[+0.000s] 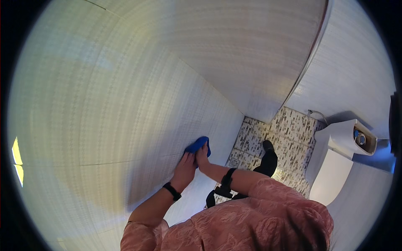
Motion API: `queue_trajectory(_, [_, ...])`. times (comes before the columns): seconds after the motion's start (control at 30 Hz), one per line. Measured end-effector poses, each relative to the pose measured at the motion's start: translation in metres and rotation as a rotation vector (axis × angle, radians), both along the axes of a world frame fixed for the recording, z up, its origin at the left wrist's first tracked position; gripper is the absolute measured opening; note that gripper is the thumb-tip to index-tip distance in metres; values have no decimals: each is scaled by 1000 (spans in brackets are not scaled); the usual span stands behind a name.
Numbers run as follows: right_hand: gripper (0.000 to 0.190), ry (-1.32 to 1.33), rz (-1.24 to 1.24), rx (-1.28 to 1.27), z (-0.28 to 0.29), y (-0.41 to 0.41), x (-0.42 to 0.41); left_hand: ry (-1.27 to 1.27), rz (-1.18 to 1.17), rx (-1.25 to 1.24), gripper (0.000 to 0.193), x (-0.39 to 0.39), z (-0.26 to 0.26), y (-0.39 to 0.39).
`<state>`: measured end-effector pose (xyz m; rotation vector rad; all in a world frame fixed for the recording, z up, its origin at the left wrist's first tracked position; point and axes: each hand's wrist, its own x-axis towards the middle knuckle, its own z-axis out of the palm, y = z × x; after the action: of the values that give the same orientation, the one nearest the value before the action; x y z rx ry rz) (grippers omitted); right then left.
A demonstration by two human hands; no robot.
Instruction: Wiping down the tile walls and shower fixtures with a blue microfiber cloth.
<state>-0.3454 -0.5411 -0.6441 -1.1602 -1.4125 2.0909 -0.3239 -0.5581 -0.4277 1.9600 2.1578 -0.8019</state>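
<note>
A bunched blue cloth lies against the pale tiled wall in front of me. My left hand is at the cloth's lower left edge, its fingers on the fabric; a black band circles that wrist. Beside it, my right hand presses on the cloth's right part with fingers extended upward. The two hands nearly touch. Part of the cloth is hidden beneath the fingers.
At the right stands a white toilet whose cistern has no lid, so its inner fittings show. A hose runs from the wall to it. My shoe rests on the patterned floor, near a drain grate.
</note>
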Motion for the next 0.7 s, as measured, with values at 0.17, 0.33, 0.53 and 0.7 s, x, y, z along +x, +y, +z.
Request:
queue_trajectory(0.17, [60,331,-39,-43,-70,101,-45,53,-52,61,37,-31,-27,79])
queue_trajectory(0.33, [61,471,-177,0,-76,193,-97,178,-30,112,37,-58,-50,121])
queue_trajectory(0.53, [61,302,-406,-522,-131,159,-26,-257,309,298,38,-12,-92,105])
queue_trajectory(0.7, [67,257,-109,-1328,-75,47,48,-558,746,347,39,26,-108,-18])
